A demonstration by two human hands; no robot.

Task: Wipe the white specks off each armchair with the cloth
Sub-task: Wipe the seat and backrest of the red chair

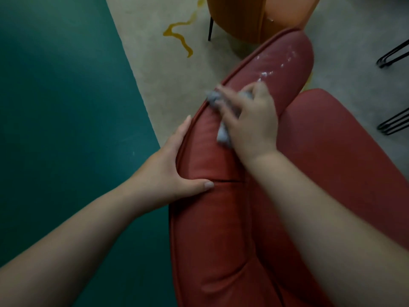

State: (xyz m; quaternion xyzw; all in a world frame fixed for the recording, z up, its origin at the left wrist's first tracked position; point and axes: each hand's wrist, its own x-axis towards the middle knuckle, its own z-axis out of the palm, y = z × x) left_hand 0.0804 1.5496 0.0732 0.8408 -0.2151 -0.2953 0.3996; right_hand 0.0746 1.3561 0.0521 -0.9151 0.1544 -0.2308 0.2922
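A person's right hand (252, 122) presses a crumpled pale blue-grey cloth (222, 134) against the top of a red armchair's padded arm (217, 207), fingers curled over the fabric so that bunches of it show past the fingertips and under the heel of the palm; the hand and cloth are blurred. The left hand (174, 165) lies flat and open on the arm's outer side, just nearer the person than the cloth — fingers straight along the piped seam, thumb stretched across the top of the cushion, gripping nothing.

Beyond the right hand, towards the rounded far end of the arm, a scatter of white specks (274, 69) clings to the red upholstery, the nearest ones just past the knuckles. The stretch of arm under and behind both hands shows no specks. To the right of the right forearm lies the red seat cushion (327, 140).

Farther out, past the speckled end, stands an orange armchair (254, 16) on a thin black leg; a small pale mark shows on its side, too small to identify. Left of the left hand the floor is a teal carpet (55, 96), meeting a pale rug (159, 69) with a wavy yellow line. Black wire legs (391, 56) of other furniture show at the far right.
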